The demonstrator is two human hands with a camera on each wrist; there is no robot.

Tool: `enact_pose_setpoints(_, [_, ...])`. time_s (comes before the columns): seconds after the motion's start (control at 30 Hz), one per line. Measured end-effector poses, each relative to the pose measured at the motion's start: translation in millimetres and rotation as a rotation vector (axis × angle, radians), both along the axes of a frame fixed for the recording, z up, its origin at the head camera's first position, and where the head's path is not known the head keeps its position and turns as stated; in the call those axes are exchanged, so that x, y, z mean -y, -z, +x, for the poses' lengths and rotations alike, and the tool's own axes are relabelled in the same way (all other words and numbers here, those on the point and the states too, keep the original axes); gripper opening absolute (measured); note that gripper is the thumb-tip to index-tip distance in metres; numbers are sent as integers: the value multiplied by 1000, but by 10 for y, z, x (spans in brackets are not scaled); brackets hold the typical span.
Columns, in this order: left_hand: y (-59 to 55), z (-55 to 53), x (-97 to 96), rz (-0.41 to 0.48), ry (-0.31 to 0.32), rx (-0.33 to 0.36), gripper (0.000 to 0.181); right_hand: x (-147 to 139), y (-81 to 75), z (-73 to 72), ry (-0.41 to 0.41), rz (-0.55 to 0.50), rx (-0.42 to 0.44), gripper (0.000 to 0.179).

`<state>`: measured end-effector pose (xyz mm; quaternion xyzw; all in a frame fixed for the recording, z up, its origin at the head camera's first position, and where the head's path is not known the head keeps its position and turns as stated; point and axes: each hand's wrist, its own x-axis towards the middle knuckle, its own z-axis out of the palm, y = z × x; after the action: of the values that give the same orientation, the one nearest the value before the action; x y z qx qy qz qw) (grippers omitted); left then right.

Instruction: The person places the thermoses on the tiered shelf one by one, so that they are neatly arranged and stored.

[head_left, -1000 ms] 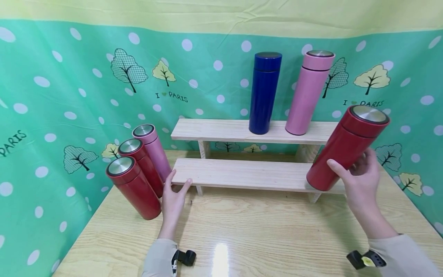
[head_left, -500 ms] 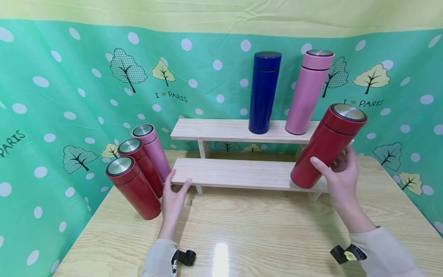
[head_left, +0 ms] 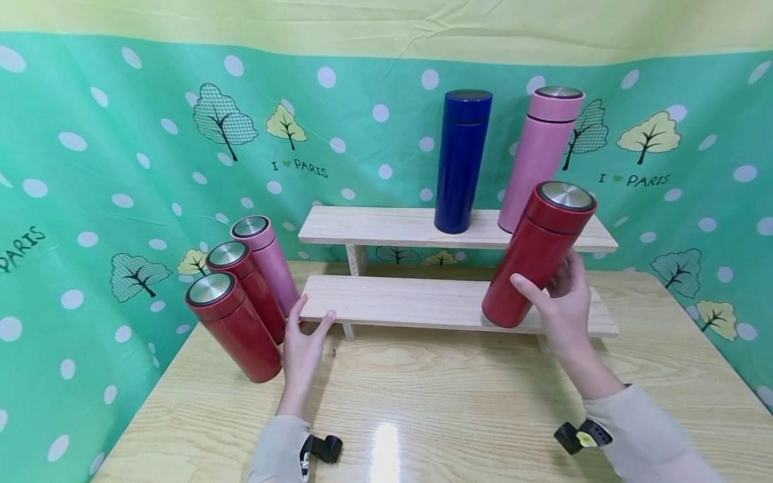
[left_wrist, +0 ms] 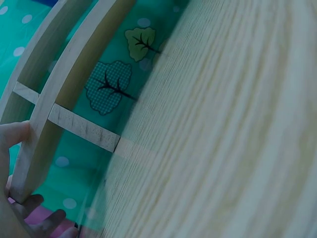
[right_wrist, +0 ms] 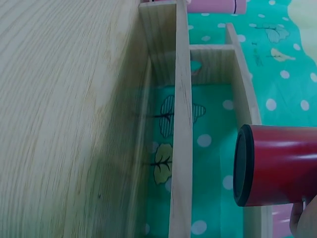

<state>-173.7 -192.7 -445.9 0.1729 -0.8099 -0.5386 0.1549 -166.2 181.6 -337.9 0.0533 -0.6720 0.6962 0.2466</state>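
My right hand holds a red thermos bottle with a silver lid, thumb on its near side and fingers behind. In the right wrist view, the bottle's dark base hangs apart from the lower board. At the left end of the two-tier wooden shelf, my left hand grips the lower board's corner; the left wrist view shows the thumb on its front edge. Beside that hand stand two red thermos bottles and a pink one. A blue thermos and a pink thermos stand on the upper board.
The shelf stands on a light wood-grain table. Behind it hangs a green dotted curtain printed with trees. The red bottle in my right hand partly covers the upper pink thermos and the upper board.
My right hand has carried the red thermos bottle leftward in front of the shelf, uncovering the shelf's right end. My left hand and the other bottles have stayed put.
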Motion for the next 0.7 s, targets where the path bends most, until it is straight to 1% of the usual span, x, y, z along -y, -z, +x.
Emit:
enact_pose_setpoints(0.23, [5,-4,-1,5,-1,-1,77,147,17,-55,-45,-3,-42,67])
enact_pose_setpoints(0.43, [2,-2,-9,16,5,-9,77,274,9,-102,-75,-5,-52,67])
enact_pose_setpoints(0.7, [14,-2,-2,9,7,-7,78,419,-13,-156,-101,12,-62,69])
